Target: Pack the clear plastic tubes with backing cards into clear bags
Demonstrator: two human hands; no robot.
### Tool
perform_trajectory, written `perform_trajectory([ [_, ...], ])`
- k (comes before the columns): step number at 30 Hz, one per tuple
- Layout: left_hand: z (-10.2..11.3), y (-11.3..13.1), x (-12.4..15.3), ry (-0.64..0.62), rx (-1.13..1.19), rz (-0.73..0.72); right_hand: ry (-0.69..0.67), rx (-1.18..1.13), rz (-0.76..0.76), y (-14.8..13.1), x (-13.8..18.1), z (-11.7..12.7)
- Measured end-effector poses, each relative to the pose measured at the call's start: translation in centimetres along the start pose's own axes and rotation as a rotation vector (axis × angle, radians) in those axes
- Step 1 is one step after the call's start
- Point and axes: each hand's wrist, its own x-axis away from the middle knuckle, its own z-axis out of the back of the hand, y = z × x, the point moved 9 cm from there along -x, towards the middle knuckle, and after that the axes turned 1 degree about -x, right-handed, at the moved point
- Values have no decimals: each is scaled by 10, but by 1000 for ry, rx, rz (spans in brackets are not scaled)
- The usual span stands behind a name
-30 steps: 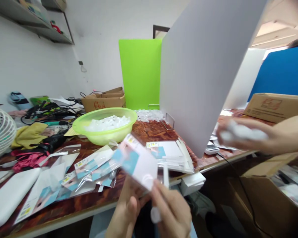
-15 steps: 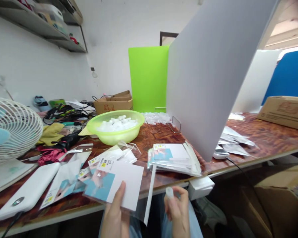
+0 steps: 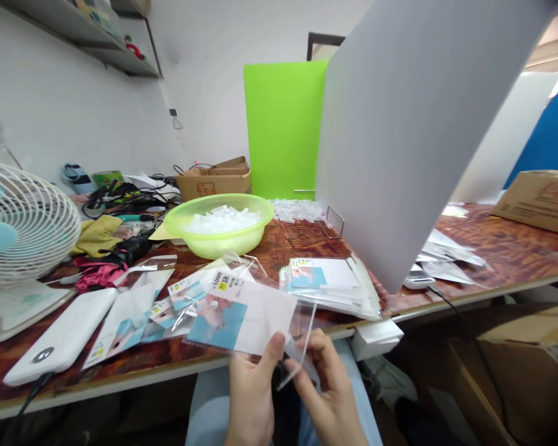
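Note:
My left hand point(image 3: 251, 390) pinches the lower edge of a clear plastic bag point(image 3: 242, 316) that holds a white card with a blue and pink picture, just above the table's front edge. My right hand point(image 3: 328, 390) has its fingers closed on the bag's open flap and sealing strip point(image 3: 302, 350), close beside the left thumb. Whether a small white part is still in the right hand I cannot see. More bagged cards point(image 3: 328, 285) lie stacked just behind. A green bowl point(image 3: 218, 238) of small white plastic pieces stands further back.
A large grey divider board point(image 3: 400, 136) stands on the right, a green board point(image 3: 283, 124) behind the bowl. A white fan point(image 3: 18, 223) and a white power bank point(image 3: 60, 337) lie at left. Loose bagged cards point(image 3: 130, 316), cables, cardboard boxes point(image 3: 214, 181) crowd the wooden table point(image 3: 493, 248).
My right hand, which held a small white part apart from the bag, has come up against the bag's flap. The bag has risen and tilted. The other person's arm seen earlier at right is gone.

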Motion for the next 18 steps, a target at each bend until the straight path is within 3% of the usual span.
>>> perform_trajectory([
  [3, -5, -9, 3, -74, -37, 81, -11, -30, 43, -2, -3, 4],
  [7, -17, -30, 15, -151, 86, 267, 145, -80, -128, 28, 11, 15],
  [12, -6, -19, 12, -66, 62, 157, 52, -301, -259, 48, 26, -4],
  [16, -12, -15, 14, -183, 50, 153, -9, -269, -140, 27, 8, -6],
  [18, -10, -19, 18, -175, 112, 197, -4, -182, -38, 12, -2, -3],
])
